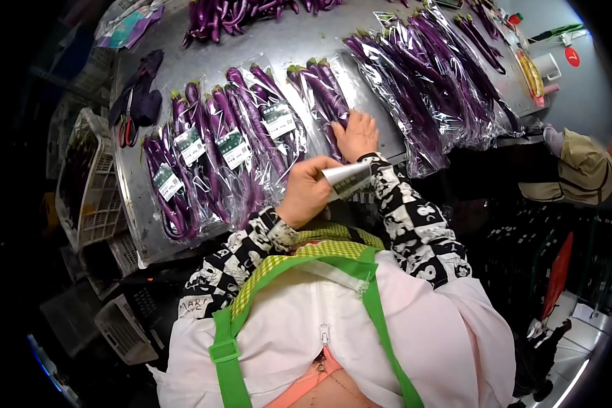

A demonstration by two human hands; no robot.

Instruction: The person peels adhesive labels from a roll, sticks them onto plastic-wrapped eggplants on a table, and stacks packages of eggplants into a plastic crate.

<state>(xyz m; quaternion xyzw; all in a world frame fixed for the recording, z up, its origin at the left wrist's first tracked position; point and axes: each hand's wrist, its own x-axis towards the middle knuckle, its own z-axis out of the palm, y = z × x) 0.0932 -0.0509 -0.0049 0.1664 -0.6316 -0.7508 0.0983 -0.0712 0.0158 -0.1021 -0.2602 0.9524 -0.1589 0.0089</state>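
Note:
My left hand [309,192] pinches a label [347,178] by its edge, low in front of the table's near side. Stretched to the right of it, my right hand [358,137] rests with spread fingers against the lower part of a bagged bunch of eggplants [319,87] that shows no label. To the left lie several clear bags of purple eggplants, with a white and green label [279,121] on the nearest one. Further labels [234,149] sit on the other bags, all side by side on the metal table [265,42].
Larger bagged eggplants [428,81] lie on the table's right side, loose eggplants [231,15] at its far edge. Red-handled scissors [127,130] lie by dark cloth at the left. Plastic crates [96,190] stand beyond the left edge. Another person's beige clothing [585,166] shows at the right.

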